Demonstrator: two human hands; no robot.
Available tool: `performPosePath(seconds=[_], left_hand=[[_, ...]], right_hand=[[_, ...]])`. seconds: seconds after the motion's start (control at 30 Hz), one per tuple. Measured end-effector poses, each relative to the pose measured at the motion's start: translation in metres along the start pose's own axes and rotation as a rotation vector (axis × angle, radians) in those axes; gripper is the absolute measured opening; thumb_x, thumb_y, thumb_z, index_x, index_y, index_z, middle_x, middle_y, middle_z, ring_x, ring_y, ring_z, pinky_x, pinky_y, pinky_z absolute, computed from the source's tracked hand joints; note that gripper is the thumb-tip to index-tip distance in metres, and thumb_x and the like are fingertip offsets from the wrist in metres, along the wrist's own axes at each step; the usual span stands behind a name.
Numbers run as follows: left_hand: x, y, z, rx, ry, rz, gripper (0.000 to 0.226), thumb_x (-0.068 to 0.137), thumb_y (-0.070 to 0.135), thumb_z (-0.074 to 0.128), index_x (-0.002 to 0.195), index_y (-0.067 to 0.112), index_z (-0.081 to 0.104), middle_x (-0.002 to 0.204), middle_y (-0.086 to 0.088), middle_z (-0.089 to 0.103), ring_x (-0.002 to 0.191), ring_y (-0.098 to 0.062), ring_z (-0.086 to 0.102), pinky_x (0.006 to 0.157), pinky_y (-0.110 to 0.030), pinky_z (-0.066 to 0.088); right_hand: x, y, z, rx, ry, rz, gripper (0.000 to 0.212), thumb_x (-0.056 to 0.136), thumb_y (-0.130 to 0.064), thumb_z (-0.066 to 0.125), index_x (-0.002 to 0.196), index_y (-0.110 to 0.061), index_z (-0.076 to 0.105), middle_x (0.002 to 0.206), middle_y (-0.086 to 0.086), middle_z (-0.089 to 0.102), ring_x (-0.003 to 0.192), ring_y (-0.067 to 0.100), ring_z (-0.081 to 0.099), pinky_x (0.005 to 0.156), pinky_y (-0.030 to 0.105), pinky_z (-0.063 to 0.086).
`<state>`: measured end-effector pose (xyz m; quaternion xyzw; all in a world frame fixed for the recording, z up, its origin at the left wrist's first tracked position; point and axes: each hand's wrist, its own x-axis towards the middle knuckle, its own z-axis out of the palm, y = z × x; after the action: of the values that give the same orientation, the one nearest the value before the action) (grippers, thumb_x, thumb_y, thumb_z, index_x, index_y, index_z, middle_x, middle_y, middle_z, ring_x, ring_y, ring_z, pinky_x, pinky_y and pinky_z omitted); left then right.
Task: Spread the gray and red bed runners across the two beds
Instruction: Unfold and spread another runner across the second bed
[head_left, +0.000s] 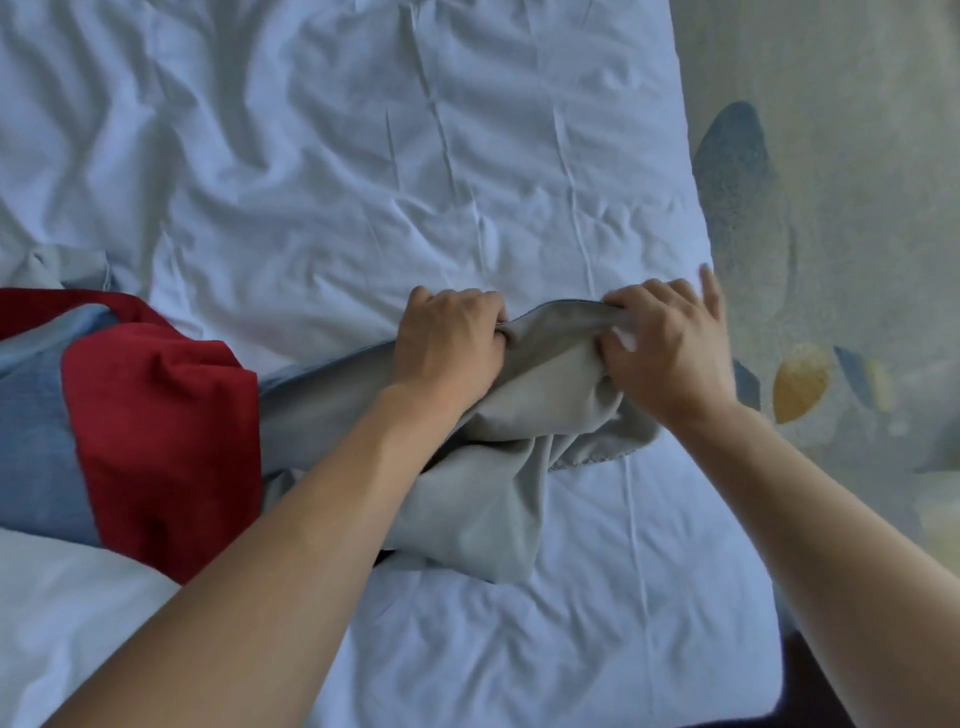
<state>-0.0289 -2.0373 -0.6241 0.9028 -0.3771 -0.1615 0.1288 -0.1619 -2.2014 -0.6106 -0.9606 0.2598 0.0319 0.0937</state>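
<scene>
Writing: no brand, label or lettering can be read on any cloth or on the floor.
Runner (478, 483): soft matte cloth, gray with a red panel (166, 431) and a blue-gray woven-looking strip at the left; it lies bunched in loose folds across the near part of the bed, stretching from the left edge to the hands near the right side. A stitched hem shows along its lower right fold.
Left hand (447, 338): knuckles up, fingers curled round a gathered ridge of the gray cloth.
Right hand (665, 343): most fingers curled into the same ridge just beside the left hand; one finger sticks out straight toward the bed's right edge.
Sheet (363, 156): white, thin, heavily creased, with long pressed fold lines and rumpled waves at the upper left; it covers the bed under the runner.
Pillow (67, 623): white, smooth, rounded, at the lower left, touching the red panel.
Floor (841, 156): pale speckled carpet right of the bed, with blue and yellow leaf-like shapes.
</scene>
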Motion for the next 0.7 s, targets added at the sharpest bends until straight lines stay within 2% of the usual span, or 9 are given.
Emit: performPosePath(seconds=[0.1,0.2,0.33,0.47,0.53,0.7], left_hand=[[-0.001,0.013,0.003,-0.018,0.003,0.04,0.008,0.086,0.019,0.056,0.089,0.02,0.064,0.088,-0.001,0.068,0.084,-0.028,0.061,0.078,-0.036,0.029],[-0.005,-0.009,-0.002,0.018,-0.024,-0.002,0.007,0.086,0.017,0.057,0.083,0.024,0.059,0.083,0.002,0.067,0.079,-0.026,0.059,0.077,-0.034,0.027],[-0.008,-0.039,-0.01,0.086,-0.015,-0.067,0.016,0.089,0.016,0.055,0.075,0.024,0.052,0.068,0.005,0.053,0.069,-0.025,0.054,0.074,-0.033,0.027],[-0.003,-0.018,-0.006,0.035,0.041,-0.014,0.009,0.089,0.016,0.057,0.083,0.019,0.064,0.08,0.0,0.065,0.074,-0.027,0.058,0.073,-0.033,0.026],[-0.002,-0.016,-0.006,0.029,0.052,-0.004,0.008,0.089,0.017,0.058,0.085,0.019,0.064,0.081,0.0,0.066,0.075,-0.027,0.059,0.073,-0.033,0.027],[-0.008,-0.069,-0.019,0.103,-0.02,-0.104,0.011,0.087,0.017,0.059,0.079,0.024,0.059,0.075,0.003,0.062,0.075,-0.028,0.06,0.077,-0.037,0.034]], right_hand=[[0.006,-0.025,0.01,0.067,0.059,-0.097,0.01,0.086,-0.017,0.064,0.091,-0.015,0.072,0.087,0.003,0.072,0.095,0.029,0.061,0.122,0.048,0.016],[0.011,-0.006,0.007,0.014,0.037,0.042,0.017,0.087,-0.017,0.057,0.093,-0.016,0.073,0.092,0.007,0.073,0.1,0.032,0.059,0.121,0.05,0.015],[0.006,0.017,0.002,-0.031,0.038,0.178,0.019,0.087,-0.018,0.057,0.096,-0.015,0.074,0.093,0.009,0.074,0.101,0.034,0.059,0.12,0.056,0.016],[0.012,-0.031,0.014,0.041,0.015,-0.053,0.028,0.084,-0.021,0.06,0.11,-0.02,0.071,0.102,0.003,0.073,0.106,0.03,0.06,0.122,0.053,0.012],[0.02,-0.04,0.017,0.043,0.007,-0.122,0.021,0.086,-0.018,0.058,0.1,-0.019,0.074,0.096,0.004,0.071,0.103,0.03,0.06,0.122,0.053,0.011],[0.029,0.012,0.003,-0.094,-0.033,0.165,0.026,0.09,-0.014,0.052,0.098,-0.015,0.076,0.096,0.012,0.071,0.102,0.038,0.057,0.12,0.06,0.011]])
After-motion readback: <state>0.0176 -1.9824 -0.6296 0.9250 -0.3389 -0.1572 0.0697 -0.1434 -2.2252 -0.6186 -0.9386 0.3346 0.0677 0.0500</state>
